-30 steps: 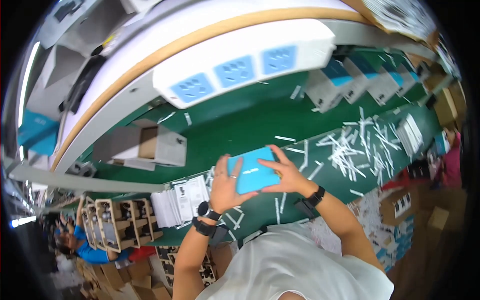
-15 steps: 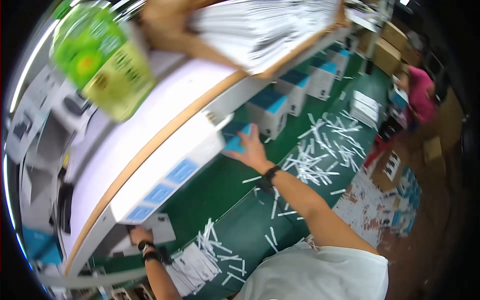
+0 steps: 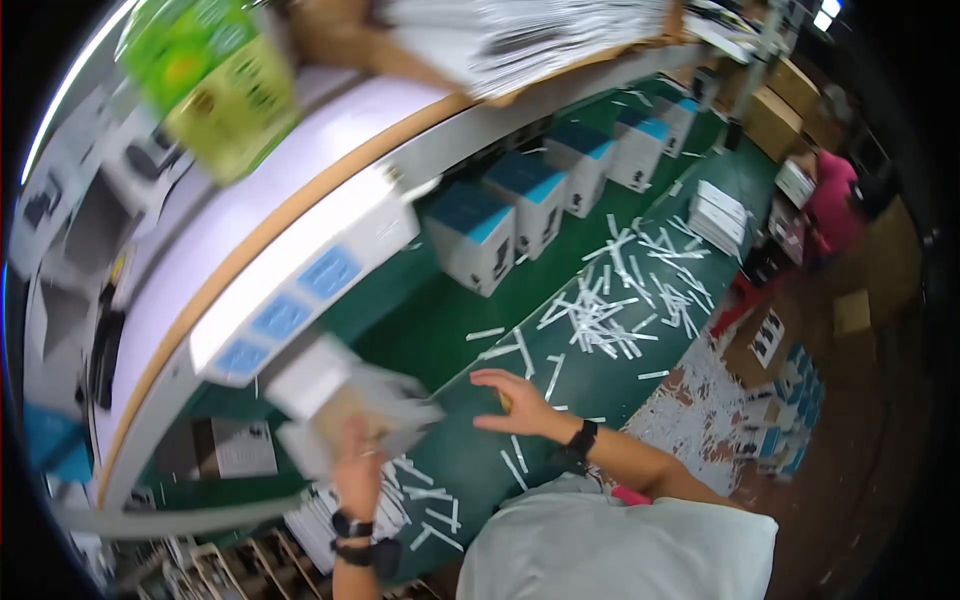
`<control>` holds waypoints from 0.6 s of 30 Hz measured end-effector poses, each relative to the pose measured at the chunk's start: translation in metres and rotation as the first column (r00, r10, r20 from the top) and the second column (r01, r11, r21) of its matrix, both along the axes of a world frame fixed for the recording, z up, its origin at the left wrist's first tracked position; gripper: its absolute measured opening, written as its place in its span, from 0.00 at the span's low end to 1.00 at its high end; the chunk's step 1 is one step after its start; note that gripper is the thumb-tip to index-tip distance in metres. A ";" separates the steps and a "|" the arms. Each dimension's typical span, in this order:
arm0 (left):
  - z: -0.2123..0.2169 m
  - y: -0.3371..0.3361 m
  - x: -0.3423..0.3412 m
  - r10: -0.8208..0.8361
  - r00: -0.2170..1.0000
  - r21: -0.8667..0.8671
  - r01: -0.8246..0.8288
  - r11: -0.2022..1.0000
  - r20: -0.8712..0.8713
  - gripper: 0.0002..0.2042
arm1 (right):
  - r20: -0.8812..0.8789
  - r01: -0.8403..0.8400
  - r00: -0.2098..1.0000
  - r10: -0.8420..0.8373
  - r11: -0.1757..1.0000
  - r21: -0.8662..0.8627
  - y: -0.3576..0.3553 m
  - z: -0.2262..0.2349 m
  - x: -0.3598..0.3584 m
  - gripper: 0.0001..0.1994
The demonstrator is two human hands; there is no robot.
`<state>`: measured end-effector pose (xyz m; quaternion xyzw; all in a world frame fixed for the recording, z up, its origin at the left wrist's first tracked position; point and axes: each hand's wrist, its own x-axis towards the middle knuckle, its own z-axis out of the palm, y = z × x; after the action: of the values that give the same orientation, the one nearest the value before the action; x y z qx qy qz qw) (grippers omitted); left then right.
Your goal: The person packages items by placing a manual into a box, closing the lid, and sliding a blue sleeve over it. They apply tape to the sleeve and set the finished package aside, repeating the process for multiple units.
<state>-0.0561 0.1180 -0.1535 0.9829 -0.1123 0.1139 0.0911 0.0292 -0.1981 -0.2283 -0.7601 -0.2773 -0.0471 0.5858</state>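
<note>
My left hand [image 3: 358, 462] grips a white and grey carton [image 3: 318, 382] with its flaps standing open. The carton is smeared by motion, and its inside looks brownish. To the right of it my right hand [image 3: 522, 408] hovers over the green bench [image 3: 480, 440], fingers spread and thumb apart. A row of several closed white boxes with blue tops [image 3: 472, 235] stands along the far side of the bench. Loose white paper strips [image 3: 600, 318] lie scattered to the right, with more beside my left wrist.
A white power strip [image 3: 300, 275] runs under the shelf edge [image 3: 250, 225]. On the shelf are a green pouch [image 3: 215, 90] and a paper stack [image 3: 560, 40]. White booklets [image 3: 718, 215] lie at the far right. A person in pink [image 3: 838, 200] works beyond them.
My left hand has come from under the shelf toward the right, bringing the open carton. My right hand has let go of the nearest blue-topped box and drawn back toward me.
</note>
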 end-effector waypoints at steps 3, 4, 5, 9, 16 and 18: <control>-0.011 -0.076 -0.023 -0.194 0.979 -0.126 0.184 0.975 -0.070 0.10 | -0.150 0.027 0.988 -0.019 0.998 0.049 0.019 0.033 -0.044 0.39; -0.012 -0.099 -0.032 -0.222 0.975 -0.072 0.221 0.973 -0.012 0.08 | -0.135 0.124 0.985 -0.110 0.987 0.104 0.025 0.028 -0.053 0.39; -0.014 -0.114 -0.042 -0.174 0.984 -0.103 0.176 0.979 0.024 0.08 | -0.050 0.082 0.995 -0.084 0.996 -0.034 0.015 0.035 -0.053 0.39; -0.006 -0.113 -0.054 -0.186 0.982 -0.154 0.188 0.970 0.026 0.07 | -0.391 0.253 0.910 -0.140 0.933 0.255 -0.034 0.110 -0.049 0.12; -0.042 -0.034 -0.110 0.184 0.983 -0.252 -0.180 0.951 -0.009 0.12 | -0.225 -0.301 0.769 0.598 0.650 0.697 -0.012 0.219 -0.054 0.04; -0.072 0.029 -0.119 0.350 0.934 -0.177 -0.358 0.917 -0.076 0.13 | -0.182 -0.325 0.757 0.628 0.604 0.728 -0.005 0.213 -0.056 0.04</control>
<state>-0.1748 0.1470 -0.2251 0.9762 0.0806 0.1173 0.1638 -0.0270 -0.2028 -0.0157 -0.3892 -0.3065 0.1862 0.8485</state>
